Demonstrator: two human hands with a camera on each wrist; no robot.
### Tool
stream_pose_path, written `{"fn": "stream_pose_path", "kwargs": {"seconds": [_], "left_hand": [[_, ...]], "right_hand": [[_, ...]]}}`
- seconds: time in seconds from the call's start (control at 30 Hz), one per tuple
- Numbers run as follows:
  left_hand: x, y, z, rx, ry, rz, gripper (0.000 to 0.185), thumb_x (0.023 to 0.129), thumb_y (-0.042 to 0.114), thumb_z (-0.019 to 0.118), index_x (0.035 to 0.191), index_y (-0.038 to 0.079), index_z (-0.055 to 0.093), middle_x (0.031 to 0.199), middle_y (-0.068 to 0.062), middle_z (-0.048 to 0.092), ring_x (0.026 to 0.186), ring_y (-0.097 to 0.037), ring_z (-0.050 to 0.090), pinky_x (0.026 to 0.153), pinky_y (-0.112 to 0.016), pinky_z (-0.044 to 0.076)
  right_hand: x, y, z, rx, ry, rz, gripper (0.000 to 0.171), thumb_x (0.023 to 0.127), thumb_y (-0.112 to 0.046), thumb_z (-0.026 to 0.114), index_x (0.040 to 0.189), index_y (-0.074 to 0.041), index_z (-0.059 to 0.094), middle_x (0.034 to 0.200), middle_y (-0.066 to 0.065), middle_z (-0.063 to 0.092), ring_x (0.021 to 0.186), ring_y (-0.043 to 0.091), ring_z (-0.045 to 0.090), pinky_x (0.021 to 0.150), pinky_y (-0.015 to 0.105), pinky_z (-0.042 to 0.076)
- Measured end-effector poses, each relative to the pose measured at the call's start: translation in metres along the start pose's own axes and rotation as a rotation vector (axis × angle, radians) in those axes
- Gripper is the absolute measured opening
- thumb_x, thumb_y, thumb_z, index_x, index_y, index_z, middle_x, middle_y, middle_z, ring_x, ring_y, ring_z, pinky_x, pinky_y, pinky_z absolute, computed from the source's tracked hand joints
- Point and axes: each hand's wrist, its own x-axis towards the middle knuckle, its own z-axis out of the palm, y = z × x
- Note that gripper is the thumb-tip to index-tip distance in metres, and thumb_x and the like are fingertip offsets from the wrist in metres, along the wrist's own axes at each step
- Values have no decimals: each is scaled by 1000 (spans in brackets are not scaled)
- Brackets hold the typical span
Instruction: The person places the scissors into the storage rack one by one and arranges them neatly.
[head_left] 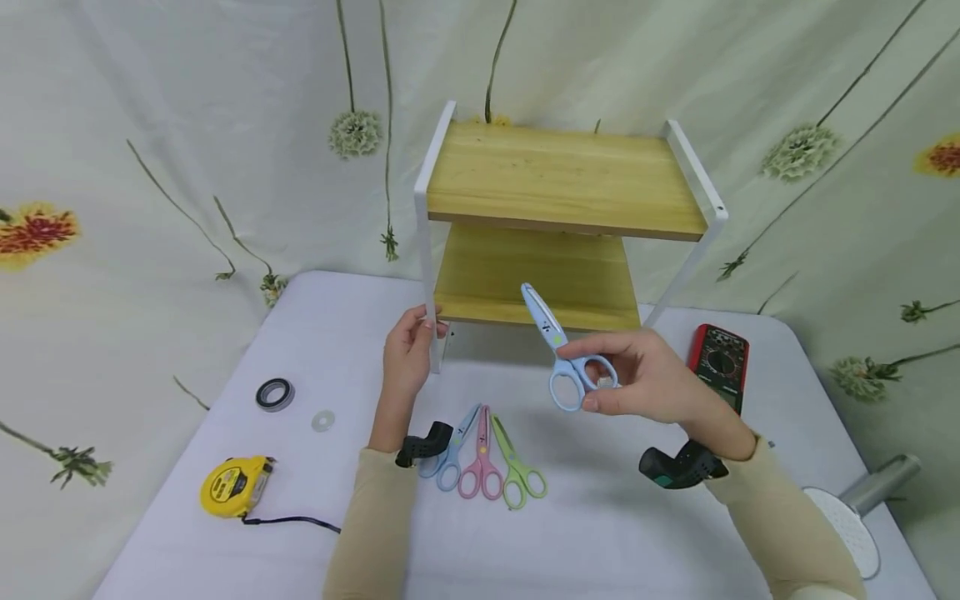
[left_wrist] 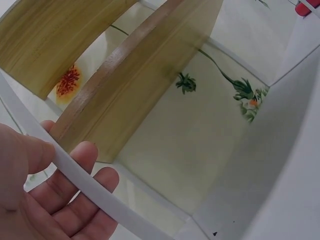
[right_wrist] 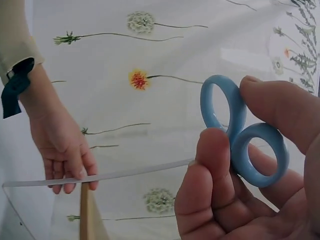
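Blue scissors [head_left: 558,350] pinched by right hand [head_left: 652,379]; left hand [head_left: 407,354] grips shelf frame [head_left: 427,250]; no legible writing.

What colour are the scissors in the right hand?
Light blue scissors, held by the right hand; the handles show best in the right wrist view.

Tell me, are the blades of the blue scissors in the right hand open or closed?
Closed: the blue scissors show one narrow blade tip, and their handle rings touch.

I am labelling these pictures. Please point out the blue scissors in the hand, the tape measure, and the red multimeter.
blue scissors [head_left: 558,354]: head view, on the pivot.
tape measure [head_left: 234,486]: head view, on the yellow case.
red multimeter [head_left: 721,357]: head view, on the dial face.
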Motion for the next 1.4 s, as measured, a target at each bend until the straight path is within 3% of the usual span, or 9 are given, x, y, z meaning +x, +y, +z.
{"fn": "stream_pose_path", "kwargs": {"seconds": [0.2, 0.33, 0.5, 0.6, 0.77, 1.0, 1.2, 1.4], "left_hand": [[1, -1, 0, -7, 7, 15, 28, 107, 9, 47, 127, 2, 65, 103, -28, 71, 102, -36, 68, 102, -47, 43], [1, -2, 0, -8, 6, 22, 28, 106, 9, 47, 127, 3, 65, 102, -28, 71, 99, -31, 69, 102, -45, 44], [2, -4, 1, -20, 5, 28, 28, 106, 7, 48, 127, 2, 65, 102, -30, 71, 92, -16, 67, 99, -40, 43], [2, -6, 1, -21, 2, 24, 28, 106, 7, 48, 127, 1, 65, 103, -30, 71, 92, -15, 67, 98, -39, 43], [3, -6, 1, -17, -2, 15, 28, 107, 9, 47, 128, 2, 65, 104, -29, 71, 98, -25, 67, 100, -41, 41], [3, -4, -1, -28, -14, -2, 28, 106, 9, 48, 128, 3, 65, 104, -28, 71, 99, -25, 67, 105, -48, 41], [1, -4, 0, -36, -16, -13, 27, 107, 10, 48, 127, 4, 65, 104, -27, 71, 101, -30, 68, 108, -51, 41], [2, -4, -1, -23, -8, 1, 27, 106, 9, 48, 126, 3, 66, 103, -28, 71, 96, -22, 67, 101, -43, 43]], "right_hand": [[28, -39, -14, -19, 28, 54, 53, 83, 11, 73, 124, -23, 72, 95, -6, 66, 82, 13, 52, 58, 23, 48], [54, -56, -19, -77, 88, 60, 44, 82, 9, 76, 122, -8, 72, 94, -2, 68, 81, 15, 52, 61, 21, 48], [94, -69, -23, -263, 163, 109, 44, 81, 8, 77, 123, 9, 67, 91, -2, 68, 76, 15, 51, 63, 19, 46], [119, -72, -27, -383, 192, 169, 44, 83, 1, 78, 126, 3, 68, 92, 1, 67, 75, 15, 51, 62, 19, 44], [159, -68, -32, -503, 202, 269, 46, 87, -15, 79, 131, -6, 68, 100, 6, 67, 80, 16, 54, 67, 20, 45], [203, -53, -33, -570, 156, 346, 48, 90, -24, 76, 134, -9, 65, 114, 5, 66, 92, 15, 55, 78, 22, 45], [222, -40, -29, -704, 141, 303, 46, 95, -28, 70, 135, -7, 64, 115, 8, 65, 91, 16, 50, 79, 22, 41], [225, -35, -24, -793, 143, 277, 42, 101, -31, 62, 137, -8, 63, 120, 8, 67, 94, 18, 53, 84, 26, 42]]}}
